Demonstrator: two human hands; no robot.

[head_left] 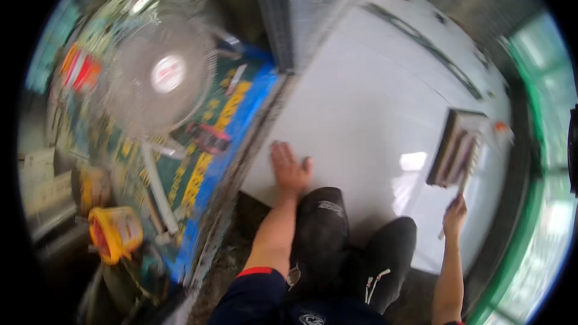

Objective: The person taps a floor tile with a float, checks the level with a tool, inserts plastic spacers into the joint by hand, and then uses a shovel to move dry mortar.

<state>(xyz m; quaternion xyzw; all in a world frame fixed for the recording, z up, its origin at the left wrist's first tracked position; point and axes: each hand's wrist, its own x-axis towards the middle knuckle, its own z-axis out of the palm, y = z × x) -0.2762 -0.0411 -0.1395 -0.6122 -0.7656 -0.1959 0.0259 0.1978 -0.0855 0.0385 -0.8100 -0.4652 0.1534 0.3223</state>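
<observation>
At right, the tool handle (469,170) slants forward, rightward

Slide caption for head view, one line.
Left hand spread on a glossy white tile; right hand grips a block-headed tool by its handle.

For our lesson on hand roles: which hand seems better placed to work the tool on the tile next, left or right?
Probably the right hand: it already grips the tool by its handle. The left hand lies on the tile, well away from the tool.
</observation>
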